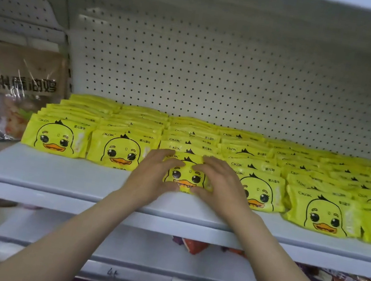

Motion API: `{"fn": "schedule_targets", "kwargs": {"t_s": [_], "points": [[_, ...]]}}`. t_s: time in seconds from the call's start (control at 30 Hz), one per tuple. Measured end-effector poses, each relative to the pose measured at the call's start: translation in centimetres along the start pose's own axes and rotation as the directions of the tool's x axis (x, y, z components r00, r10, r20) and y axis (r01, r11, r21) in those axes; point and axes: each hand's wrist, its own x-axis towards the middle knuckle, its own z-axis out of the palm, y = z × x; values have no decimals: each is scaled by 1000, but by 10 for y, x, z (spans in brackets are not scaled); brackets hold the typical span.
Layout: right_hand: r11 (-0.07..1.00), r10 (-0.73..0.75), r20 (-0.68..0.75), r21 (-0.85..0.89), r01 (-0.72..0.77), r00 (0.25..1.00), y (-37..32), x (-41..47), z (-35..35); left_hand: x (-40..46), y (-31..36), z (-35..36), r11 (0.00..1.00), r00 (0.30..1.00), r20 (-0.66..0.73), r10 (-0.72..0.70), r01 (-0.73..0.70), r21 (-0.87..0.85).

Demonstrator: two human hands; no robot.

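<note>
Pack: your yellow duck pack (pixel 185 177) stands at the front of the third row from the left, on the shelf (pixel 51 174), set back from its front edge.
Left hand: your left hand (pixel 152 174) grips the pack's left side, with the fingers curled over the top and the thumb at the lower edge.
Right hand: your right hand (pixel 218 185) grips the right side the same way; the fingertips of both hands nearly meet above the duck's face.
Neighbours: more yellow packs (pixel 57 136) stand in rows on both sides and behind.
Left end: a brown bag (pixel 18 78) stands beside the rows.
</note>
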Motion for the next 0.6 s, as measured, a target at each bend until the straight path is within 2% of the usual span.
{"fn": "schedule_targets", "kwargs": {"t_s": [0.27, 0.47, 0.6], "points": [[997, -19, -103, -76, 11, 994, 8, 24, 17, 22, -2, 11, 970, 992, -96, 80, -56, 238], [992, 32, -128, -113, -47, 991, 9, 46, 21, 46, -9, 17, 952, 988, -111, 103, -66, 300], [991, 48, -120, -116, -62, 992, 11, 50, 22, 56, -17, 19, 956, 987, -112, 114, -78, 283]]}}
